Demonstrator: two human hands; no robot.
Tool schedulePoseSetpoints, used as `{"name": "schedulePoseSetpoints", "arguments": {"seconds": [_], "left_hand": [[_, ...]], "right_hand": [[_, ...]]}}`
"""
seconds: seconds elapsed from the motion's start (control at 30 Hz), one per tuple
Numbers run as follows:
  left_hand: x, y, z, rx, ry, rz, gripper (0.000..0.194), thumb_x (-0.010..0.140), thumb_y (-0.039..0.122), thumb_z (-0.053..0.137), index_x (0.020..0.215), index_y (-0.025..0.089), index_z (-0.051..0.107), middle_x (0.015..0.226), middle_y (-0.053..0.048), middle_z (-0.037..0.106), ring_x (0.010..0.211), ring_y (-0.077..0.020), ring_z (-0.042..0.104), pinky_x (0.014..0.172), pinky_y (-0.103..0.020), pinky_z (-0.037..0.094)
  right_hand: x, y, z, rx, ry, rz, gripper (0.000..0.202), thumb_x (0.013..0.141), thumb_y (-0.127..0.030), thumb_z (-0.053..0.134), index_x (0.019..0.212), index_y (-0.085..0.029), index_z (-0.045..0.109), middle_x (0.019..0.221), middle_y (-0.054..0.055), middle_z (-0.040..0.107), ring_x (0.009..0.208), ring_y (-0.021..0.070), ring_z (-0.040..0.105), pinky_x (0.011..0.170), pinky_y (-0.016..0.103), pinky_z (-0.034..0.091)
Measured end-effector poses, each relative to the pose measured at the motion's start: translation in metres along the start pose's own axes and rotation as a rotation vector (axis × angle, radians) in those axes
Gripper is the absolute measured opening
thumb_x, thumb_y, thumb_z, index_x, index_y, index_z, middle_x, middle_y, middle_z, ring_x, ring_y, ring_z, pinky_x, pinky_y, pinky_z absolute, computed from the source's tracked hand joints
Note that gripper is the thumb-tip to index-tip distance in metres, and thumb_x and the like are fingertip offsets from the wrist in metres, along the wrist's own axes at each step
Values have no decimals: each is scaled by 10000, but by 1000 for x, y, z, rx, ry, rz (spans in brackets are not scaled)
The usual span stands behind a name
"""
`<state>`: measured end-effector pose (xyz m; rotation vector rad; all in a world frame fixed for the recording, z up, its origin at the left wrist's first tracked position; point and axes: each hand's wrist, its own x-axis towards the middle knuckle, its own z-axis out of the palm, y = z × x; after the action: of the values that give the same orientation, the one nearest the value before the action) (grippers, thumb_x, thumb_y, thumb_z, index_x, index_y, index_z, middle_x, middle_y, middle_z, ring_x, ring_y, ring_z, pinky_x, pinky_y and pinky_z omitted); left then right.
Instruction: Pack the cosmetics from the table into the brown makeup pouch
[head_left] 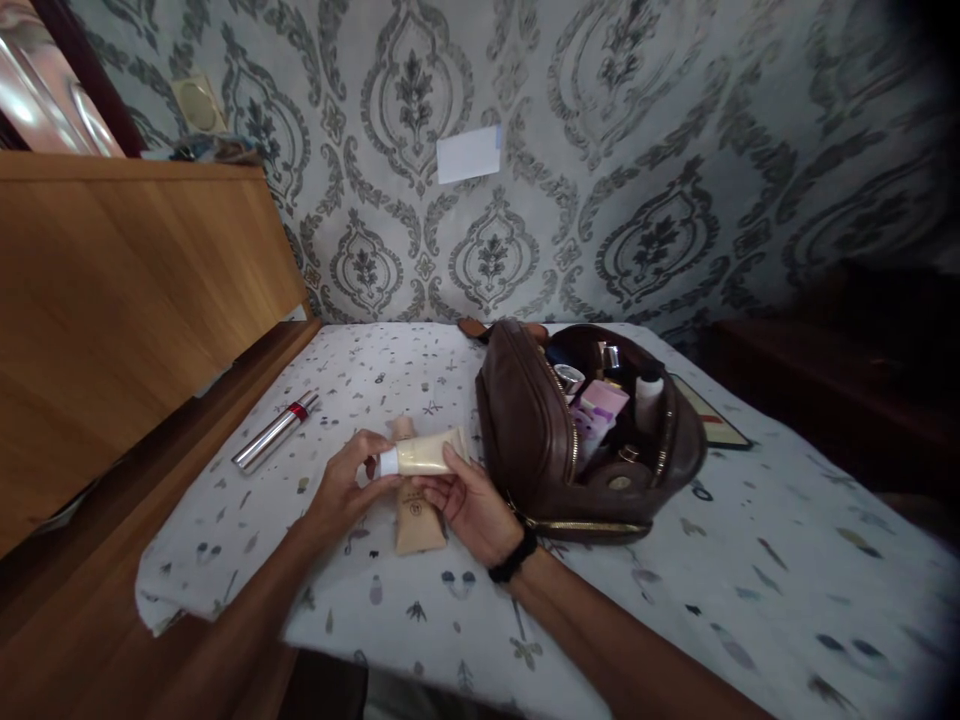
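Both hands hold a pale yellow squeeze tube (424, 456) with a white cap, level above the cloth. My left hand (349, 485) pinches the white cap between thumb and fingers. Around the tube's body at the other end, my right hand (476, 505) is closed, its thumb on top; a black band circles that wrist. Beneath the held tube lies a beige tube (418, 520) on the cloth, its middle partly covered. Just right of my right hand stands a brown cosmetic bag (525, 400), unzipped, with a pink-and-purple packet (600, 405) and several bottles inside.
A silver tube with a red band (276, 432) lies at the left on the patterned tablecloth (375, 370). Wooden furniture (142, 270) borders the left side. A flat framed item (712, 415) lies behind the bag. Patterned wallpaper (525, 250) covers the wall behind.
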<state>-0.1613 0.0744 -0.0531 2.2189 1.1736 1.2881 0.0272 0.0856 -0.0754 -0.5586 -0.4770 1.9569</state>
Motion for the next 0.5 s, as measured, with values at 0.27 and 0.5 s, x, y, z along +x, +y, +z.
{"name": "schedulePoseSetpoints", "arguments": {"seconds": [0.27,0.5], "left_hand": [[-6,2,1,-2,-23,-253,282,857,405,610,1043,193,603,874,-35,639,747,-170,605,664,-275,503],[13,6,-3,-120,97,-332,363,826,443,642,1090,200,591,921,-44,642,750,-182,627,638,-267,522]], "right_hand": [[-4,2,2,11,23,-6,440,702,-458,813,921,-115,647,795,80,757,620,138,711,564,185,536],[-4,-3,-1,63,11,24,539,750,-604,710,960,-113,643,789,78,741,692,145,703,646,226,508]]}}
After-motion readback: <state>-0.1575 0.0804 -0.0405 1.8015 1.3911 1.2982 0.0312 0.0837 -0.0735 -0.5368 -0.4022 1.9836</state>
